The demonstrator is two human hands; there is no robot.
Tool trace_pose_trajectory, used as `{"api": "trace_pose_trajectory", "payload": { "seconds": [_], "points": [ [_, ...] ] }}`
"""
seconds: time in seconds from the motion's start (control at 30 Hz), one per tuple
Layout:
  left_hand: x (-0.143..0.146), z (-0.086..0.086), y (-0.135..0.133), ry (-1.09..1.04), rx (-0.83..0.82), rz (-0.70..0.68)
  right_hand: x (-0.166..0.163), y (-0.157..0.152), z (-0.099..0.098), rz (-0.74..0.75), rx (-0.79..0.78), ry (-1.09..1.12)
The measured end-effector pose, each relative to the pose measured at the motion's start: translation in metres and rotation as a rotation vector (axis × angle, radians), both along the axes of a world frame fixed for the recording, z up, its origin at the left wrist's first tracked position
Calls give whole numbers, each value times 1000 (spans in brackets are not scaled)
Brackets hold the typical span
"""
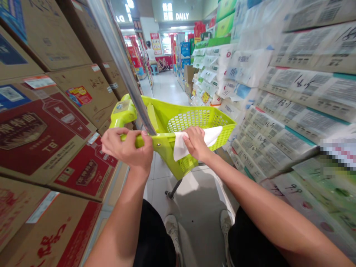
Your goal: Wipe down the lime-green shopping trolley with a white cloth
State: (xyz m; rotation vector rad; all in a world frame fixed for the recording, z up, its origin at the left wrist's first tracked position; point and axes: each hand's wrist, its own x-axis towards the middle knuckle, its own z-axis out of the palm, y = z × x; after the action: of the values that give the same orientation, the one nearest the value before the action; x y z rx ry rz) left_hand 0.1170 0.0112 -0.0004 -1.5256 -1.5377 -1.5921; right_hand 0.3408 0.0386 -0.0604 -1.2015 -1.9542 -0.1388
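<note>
A lime green plastic shopping basket on wheels [219, 126] stands in the aisle in front of me. My left hand [126, 148] is closed around the basket's green rim bar next to its metal pull handle [122, 63]. My right hand [196, 142] presses a white cloth [180, 146] against the near rim of the basket, fingers curled over the cloth. The cloth drapes over the rim, with part lying inside the basket.
Stacked brown and red cardboard cartons [41, 129] line the left side. Shelves of packaged tissue and paper goods [292, 96] line the right. A narrow tiled aisle [167, 89] runs ahead toward the shop front. My shoes [174, 230] are below.
</note>
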Motion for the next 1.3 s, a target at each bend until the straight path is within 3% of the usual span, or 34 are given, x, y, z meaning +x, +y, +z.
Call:
{"api": "trace_pose_trajectory", "payload": {
  "seconds": [0.13,0.37,0.5,0.67,0.77,0.83,0.9,1.0,1.3],
  "points": [
    [-1,1,-6,15,5,-38,-20,-4,4,-9,-11,14],
    [8,14,-17,104,-58,-47,8,22,15,94,-178,46],
    [20,14,-27,171,-31,-137,19,38,17,108,-116,161],
    [18,1,-22,276,80,-406,34,43,17,-88,-34,477],
    [6,-3,-9,251,99,-413,48,41,23,-219,-16,785],
    [-2,-3,-1,192,53,-325,58,37,31,-142,-37,1079],
    [-7,-3,6,157,13,-250,67,32,41,62,-90,1297],
    [-8,-7,11,166,39,-250,78,21,59,308,-180,1318],
    [17,-1,8,250,39,-368,77,-36,110,322,27,1471]
  ]
}}
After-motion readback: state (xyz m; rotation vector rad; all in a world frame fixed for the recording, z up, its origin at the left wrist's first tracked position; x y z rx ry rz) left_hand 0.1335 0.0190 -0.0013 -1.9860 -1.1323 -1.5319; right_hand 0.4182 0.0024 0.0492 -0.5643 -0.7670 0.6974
